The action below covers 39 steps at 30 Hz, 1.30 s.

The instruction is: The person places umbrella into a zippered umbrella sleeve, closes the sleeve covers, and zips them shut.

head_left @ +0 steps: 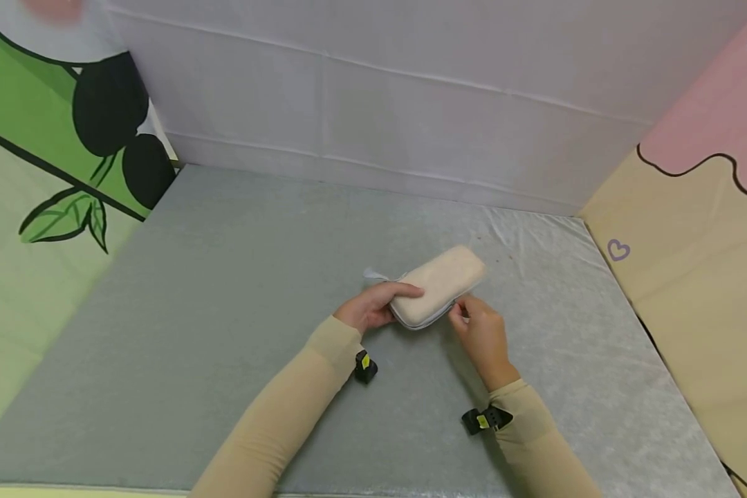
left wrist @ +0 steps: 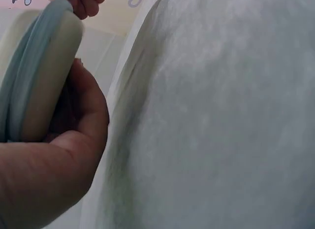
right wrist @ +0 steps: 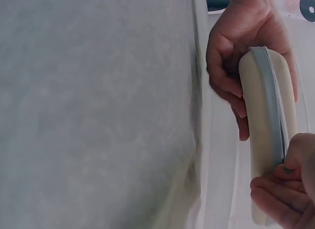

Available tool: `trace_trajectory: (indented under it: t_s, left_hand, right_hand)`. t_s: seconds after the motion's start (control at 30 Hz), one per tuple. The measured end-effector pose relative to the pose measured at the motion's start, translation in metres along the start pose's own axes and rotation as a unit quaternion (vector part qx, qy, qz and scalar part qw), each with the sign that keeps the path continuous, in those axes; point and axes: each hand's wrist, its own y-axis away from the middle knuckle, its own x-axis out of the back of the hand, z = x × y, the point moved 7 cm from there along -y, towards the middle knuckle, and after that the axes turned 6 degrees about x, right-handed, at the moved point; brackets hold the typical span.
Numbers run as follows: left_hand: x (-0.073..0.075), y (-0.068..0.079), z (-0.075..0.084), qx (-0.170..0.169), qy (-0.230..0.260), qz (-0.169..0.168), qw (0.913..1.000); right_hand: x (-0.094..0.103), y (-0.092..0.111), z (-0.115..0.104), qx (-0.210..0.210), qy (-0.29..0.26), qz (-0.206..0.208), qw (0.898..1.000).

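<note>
A cream, round-cornered zippered case (head_left: 445, 278) is held up over the grey cloth surface, slanting up to the right in the head view. My left hand (head_left: 369, 306) grips its left end, thumb across the top face and fingers curled underneath. A pale tab (head_left: 374, 274) sticks out at that end. Along the case's edge runs a grey-blue zipper band (right wrist: 270, 101), partly parted near the right hand in the right wrist view. There my right hand (right wrist: 295, 189) pinches at the zipper pull (right wrist: 288, 170), mostly hidden by thumb and fingertips.
Grey velvety cloth (head_left: 255, 277) covers the tabletop. A pale wall sheet (head_left: 411, 104) stands behind it. Printed panels rise at the sides, green on the left (head_left: 50, 290) and cream and pink on the right (head_left: 685, 290). Each wrist carries a small black camera (head_left: 365, 368).
</note>
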Motion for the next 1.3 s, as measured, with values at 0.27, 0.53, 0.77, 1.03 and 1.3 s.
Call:
trace_trajectory:
  t_s: [0.27,0.53,0.77,1.03,1.3]
  left_hand:
    - [-0.0001,0.0065,-0.0004,0.016,-0.032,-0.005,0.9993]
    - [-0.0009,0.0061,-0.0009,0.012,-0.013,0.005,0.9998]
    - [-0.0007,0.0062,-0.0016,0.001,-0.006,0.007,1.0000]
    - [-0.0021,0.0034,-0.0046,0.002,0.000,0.003,1.0000]
    - [-0.0037,0.0013,-0.0053,-0.003,0.006,0.002,1.0000]
  right_hand:
    - [0.0029,-0.0016,0.0026,0.005,-0.007,0.006,1.000]
    - [0.0025,-0.0027,0.0014,0.010,-0.009,-0.003,1.000]
    - [0.0016,-0.0019,0.0005,0.013,-0.011,-0.003,1.000]
    - [-0.0001,0.0006,0.0012,0.010,-0.015,-0.005,1.000]
    - [-0.0023,0.0010,-0.0026,0.019,-0.022,-0.006,1.000]
